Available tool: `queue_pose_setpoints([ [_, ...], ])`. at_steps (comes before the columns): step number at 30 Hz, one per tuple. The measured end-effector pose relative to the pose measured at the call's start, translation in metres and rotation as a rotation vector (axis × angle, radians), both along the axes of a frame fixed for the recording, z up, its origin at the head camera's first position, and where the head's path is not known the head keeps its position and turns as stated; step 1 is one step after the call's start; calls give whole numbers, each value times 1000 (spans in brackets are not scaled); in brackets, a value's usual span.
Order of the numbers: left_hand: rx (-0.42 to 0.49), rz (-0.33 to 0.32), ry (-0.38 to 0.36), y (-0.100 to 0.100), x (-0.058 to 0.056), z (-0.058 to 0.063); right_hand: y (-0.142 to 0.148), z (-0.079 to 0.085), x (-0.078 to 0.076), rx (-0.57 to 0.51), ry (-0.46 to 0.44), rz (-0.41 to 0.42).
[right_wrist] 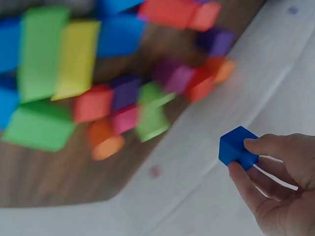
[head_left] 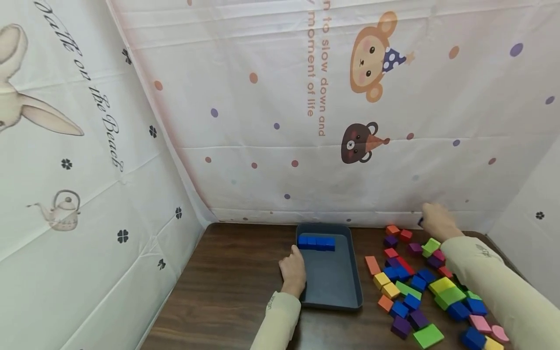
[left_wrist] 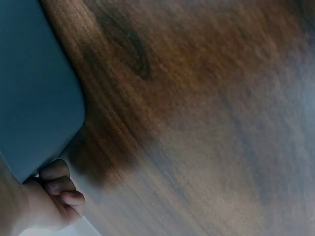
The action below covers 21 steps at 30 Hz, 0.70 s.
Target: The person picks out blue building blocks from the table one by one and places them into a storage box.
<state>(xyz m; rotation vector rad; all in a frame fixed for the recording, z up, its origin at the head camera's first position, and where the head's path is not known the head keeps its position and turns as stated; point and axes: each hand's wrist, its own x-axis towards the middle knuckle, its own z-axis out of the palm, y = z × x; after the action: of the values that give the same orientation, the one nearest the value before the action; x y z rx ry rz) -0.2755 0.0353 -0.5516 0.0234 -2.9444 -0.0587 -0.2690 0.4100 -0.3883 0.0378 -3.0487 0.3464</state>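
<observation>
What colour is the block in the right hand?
The block in the right hand is blue, clearest in the right wrist view.

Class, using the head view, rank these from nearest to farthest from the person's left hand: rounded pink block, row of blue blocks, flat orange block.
1. Row of blue blocks: inside the tray, just beyond the left hand.
2. Flat orange block: just right of the tray.
3. Rounded pink block: well to the right, toward the picture's bottom.

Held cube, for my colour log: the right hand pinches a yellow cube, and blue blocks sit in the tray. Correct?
Not yellow: the right wrist view shows a blue cube. The right hand pinches it, and blue blocks sit in the tray.
</observation>
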Motion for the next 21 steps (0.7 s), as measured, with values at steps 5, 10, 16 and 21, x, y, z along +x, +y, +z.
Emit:
queue_pose_setpoints([
  [5,15,1,18,-4,0,3,-51,7,-23,4,41,96],
  [10,22,9,10,-5,1,6,-92,6,-35,27,109,176],
  [16,22,-5,6,-1,3,4,-121,-2,-37,44,127,230],
  [21,31,2,28,-1,4,0,-140,-14,-40,58,114,304],
])
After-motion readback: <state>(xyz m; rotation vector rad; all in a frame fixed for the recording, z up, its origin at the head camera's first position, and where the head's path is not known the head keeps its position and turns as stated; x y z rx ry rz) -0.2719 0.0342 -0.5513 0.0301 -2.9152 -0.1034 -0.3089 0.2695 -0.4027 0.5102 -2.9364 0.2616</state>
